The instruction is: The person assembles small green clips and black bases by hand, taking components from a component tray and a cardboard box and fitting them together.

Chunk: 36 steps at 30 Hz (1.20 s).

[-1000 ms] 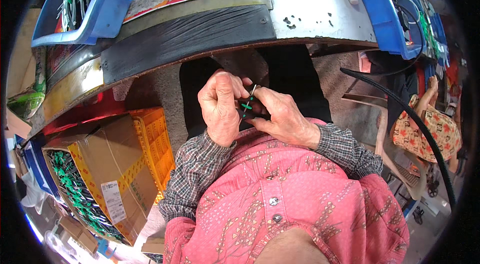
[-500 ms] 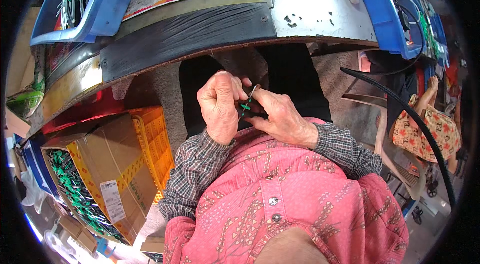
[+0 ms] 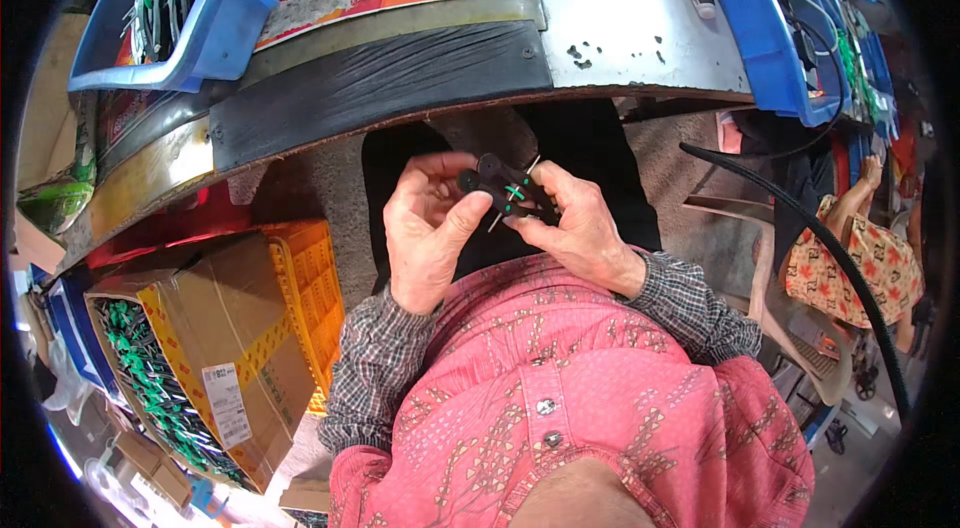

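Above my lap, both hands are at a small black tool part [image 3: 490, 173] with rounded ends and bright green bits on it; I cannot make out its exact kind. A thin pale rod [image 3: 533, 165] crosses it and sticks out above and below. My right hand [image 3: 585, 228] grips its right end between thumb and fingers. On the other side my left hand [image 3: 425, 228] pinches near the rounded ends, thumb against the black part and fingers curled, slightly blurred.
A workbench edge [image 3: 380, 78] runs ahead of my hands. On it are a left blue bin [image 3: 225, 38] of pliers, a right blue bin [image 3: 785, 78] and loose tools. A cardboard box [image 3: 230, 348] of green-and-black pieces and an orange crate [image 3: 305, 298] stand left; a black cable [image 3: 840, 248] hangs right.
My left hand has turned from a closed fist to a looser pinch, moving slightly left. The black part, mostly hidden before, now shows between my hands with the rod across it.
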Each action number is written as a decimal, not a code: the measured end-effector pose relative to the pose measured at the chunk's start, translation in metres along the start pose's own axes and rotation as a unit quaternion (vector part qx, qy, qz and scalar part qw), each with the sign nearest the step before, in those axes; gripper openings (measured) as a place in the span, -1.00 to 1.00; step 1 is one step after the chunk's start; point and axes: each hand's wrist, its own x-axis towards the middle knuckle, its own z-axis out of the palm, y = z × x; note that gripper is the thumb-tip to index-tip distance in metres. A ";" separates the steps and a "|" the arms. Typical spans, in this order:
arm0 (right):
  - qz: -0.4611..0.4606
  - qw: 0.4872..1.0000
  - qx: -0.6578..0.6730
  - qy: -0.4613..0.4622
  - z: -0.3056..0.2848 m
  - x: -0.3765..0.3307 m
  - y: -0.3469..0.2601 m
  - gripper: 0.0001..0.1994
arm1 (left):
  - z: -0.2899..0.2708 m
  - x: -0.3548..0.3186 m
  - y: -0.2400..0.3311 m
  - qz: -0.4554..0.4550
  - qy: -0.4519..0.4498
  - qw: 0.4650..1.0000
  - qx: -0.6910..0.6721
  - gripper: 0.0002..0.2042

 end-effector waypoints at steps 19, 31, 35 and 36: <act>-0.038 0.993 0.103 -0.040 0.000 -0.002 0.003 -0.85 | 0.010 -0.013 0.013 -0.015 0.059 0.997 0.043 -0.83; 0.022 0.983 0.170 -0.059 0.001 -0.007 -0.005 -0.83 | 0.008 -0.012 0.019 -0.025 0.036 0.998 0.047 -0.83; 0.018 0.983 0.174 -0.052 0.003 -0.007 -0.002 -0.83 | 0.008 -0.011 0.018 -0.019 0.035 0.998 0.054 -0.83; 0.018 0.983 0.173 -0.052 0.004 -0.008 -0.003 -0.83 | 0.008 -0.011 0.017 -0.015 0.034 0.998 0.055 -0.83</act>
